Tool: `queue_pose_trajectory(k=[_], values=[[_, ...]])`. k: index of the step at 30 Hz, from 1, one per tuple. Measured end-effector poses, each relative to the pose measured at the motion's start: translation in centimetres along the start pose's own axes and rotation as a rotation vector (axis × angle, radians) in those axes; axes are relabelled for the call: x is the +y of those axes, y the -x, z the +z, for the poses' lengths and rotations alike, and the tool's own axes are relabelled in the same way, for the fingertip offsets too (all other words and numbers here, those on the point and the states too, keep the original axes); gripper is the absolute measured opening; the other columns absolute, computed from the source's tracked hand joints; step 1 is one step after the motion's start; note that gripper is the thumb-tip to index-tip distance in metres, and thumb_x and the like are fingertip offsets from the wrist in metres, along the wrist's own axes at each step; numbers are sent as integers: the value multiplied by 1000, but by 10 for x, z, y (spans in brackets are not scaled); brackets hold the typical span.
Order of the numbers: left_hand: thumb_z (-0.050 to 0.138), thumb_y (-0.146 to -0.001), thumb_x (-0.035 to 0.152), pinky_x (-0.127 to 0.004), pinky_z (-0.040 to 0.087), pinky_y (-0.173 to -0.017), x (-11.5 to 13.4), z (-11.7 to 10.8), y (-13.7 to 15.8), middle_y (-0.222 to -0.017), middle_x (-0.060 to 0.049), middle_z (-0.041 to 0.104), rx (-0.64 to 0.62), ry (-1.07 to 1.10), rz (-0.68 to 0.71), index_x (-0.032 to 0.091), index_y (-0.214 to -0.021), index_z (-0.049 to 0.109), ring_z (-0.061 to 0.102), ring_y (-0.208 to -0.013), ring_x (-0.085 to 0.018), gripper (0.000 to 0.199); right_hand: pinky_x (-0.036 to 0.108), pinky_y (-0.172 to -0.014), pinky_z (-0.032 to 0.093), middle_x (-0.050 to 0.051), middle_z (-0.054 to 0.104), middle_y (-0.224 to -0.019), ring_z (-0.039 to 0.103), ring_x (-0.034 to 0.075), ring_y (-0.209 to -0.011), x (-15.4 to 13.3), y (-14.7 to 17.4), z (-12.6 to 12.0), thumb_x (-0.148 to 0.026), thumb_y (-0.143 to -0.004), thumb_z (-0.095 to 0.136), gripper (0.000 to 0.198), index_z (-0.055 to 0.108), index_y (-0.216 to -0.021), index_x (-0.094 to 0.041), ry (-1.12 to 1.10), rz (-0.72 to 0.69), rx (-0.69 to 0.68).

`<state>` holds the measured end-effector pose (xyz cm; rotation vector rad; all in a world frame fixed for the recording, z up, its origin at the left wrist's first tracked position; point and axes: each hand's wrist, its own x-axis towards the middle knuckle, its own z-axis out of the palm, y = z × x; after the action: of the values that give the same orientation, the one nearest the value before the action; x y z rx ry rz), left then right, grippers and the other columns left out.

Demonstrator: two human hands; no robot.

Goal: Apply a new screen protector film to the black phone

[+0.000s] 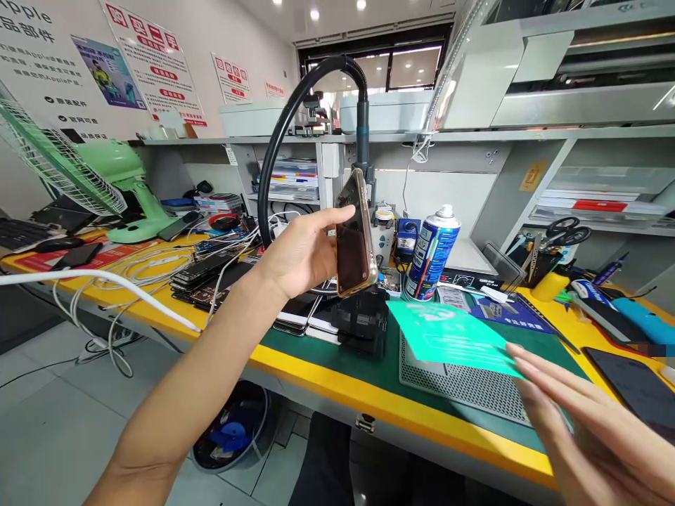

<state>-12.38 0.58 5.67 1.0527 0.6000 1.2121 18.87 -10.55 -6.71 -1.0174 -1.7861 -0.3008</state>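
My left hand is closed round a smartphone in a clear case with gold-toned edges, held upright and tilted above the workbench. Between the fingertips of my right hand is a thin turquoise-green card, pinched at its right corner. That card hangs over a grey perforated mat on the green bench surface. Just behind the card stands a blue spray can with a white top. Below the phone lies a stack of dark phone parts, partly hidden by the phone and my left hand.
A black flexible hose arches behind the phone. White cables and a green fan occupy the left. At right lie a dark phone and scissors in a holder. A bin stands beneath the yellow bench edge.
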Motion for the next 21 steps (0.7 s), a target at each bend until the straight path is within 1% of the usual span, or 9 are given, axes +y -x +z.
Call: queue_pose_trajectory(k=[2,3,5,6,8,11,13,15,21], values=[[75,-83,29,-32,62,-60,4,-2,1,-82,-3,71,9,4,21,15,-98,69,67,-67,-17,22,21,-99,55,0,78,-118,78,16,-95,-13,-20,21,-17,-90,71,34,73,-122,-28,-2,-110,35],[75,-83,28,-32,62,-61,6,-3,2,-82,-3,71,16,4,27,15,-99,69,67,-67,-17,21,21,-94,59,0,79,-113,78,16,-91,-17,-29,34,-10,-88,72,36,75,-118,-28,-28,-150,82],[75,-83,27,-31,62,-60,9,-7,4,-82,-4,71,32,0,34,15,-99,69,67,-67,-16,21,26,-87,64,2,80,-110,79,18,-88,-20,-46,66,-4,-83,74,38,77,-114,-27,-175,-225,111],[75,-83,26,-31,62,-59,11,-8,5,-83,-4,72,40,-4,35,15,-100,69,67,-67,-16,21,28,-86,65,4,80,-111,79,20,-91,-20,-53,84,-5,-85,72,35,77,-112,-26,-269,-213,94],[77,-82,25,-29,61,-58,15,-12,7,-84,-5,72,61,-10,36,16,-100,70,67,-66,-16,22,34,-88,66,8,79,-114,78,23,-98,-18,-62,116,-11,-92,65,27,78,-112,-23,-321,-176,26],[79,-80,25,-28,60,-56,19,-17,9,-81,-4,71,90,-13,35,16,-98,70,67,-65,-16,22,38,-90,66,9,79,-115,77,24,-102,-16,-67,153,-17,-97,59,25,78,-112,-22,-375,-135,-44],[79,-79,25,-29,60,-56,20,-20,10,-79,-4,70,100,-17,21,15,-96,71,66,-64,-16,21,39,-93,65,8,78,-115,76,25,-104,-17,-65,167,-18,-97,59,25,79,-112,-23,-399,-109,-75],[78,-80,24,-30,60,-56,19,-22,10,-78,-4,70,102,-19,7,15,-94,71,67,-64,-17,19,39,-94,64,9,78,-117,76,25,-105,-18,-63,174,-19,-96,60,25,79,-112,-22,-417,-83,-89],[78,-80,25,-31,61,-57,10,-23,5,-79,-5,71,83,-12,-24,15,-95,71,68,-66,-18,19,41,-97,62,10,77,-118,75,26,-108,-16,-61,174,-22,-97,60,23,79,-110,-21,-467,24,-56]])
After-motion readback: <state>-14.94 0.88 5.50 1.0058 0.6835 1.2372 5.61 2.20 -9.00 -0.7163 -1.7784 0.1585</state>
